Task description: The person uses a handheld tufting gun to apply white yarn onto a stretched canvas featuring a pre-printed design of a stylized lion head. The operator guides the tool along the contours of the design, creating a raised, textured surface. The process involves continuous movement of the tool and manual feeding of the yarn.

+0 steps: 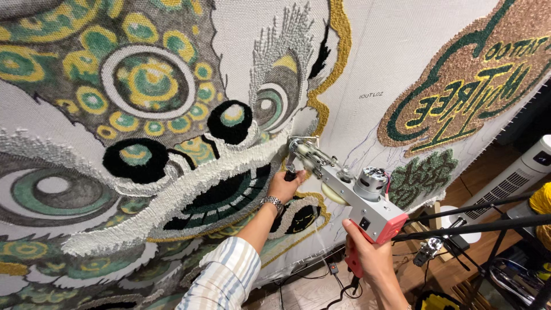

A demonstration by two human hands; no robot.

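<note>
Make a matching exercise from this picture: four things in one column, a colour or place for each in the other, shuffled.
Things:
1. tufting gun
2. left hand
3. right hand
4. watch

Places or colours:
A. on the red rear grip
B. silver, on the left wrist
C. grey body, tip against the cloth
D. on the front handle, near the cloth

Pairs: 1-C, 2-D, 3-A, 4-B

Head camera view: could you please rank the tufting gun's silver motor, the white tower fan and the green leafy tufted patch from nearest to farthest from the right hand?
From the right hand, which grips the gun's red handle:
1. Silver motor, on top of the gun, just above the hand.
2. Green leafy tufted patch, on the cloth, up and to the right.
3. White tower fan, far right, beyond the black stand.
</note>
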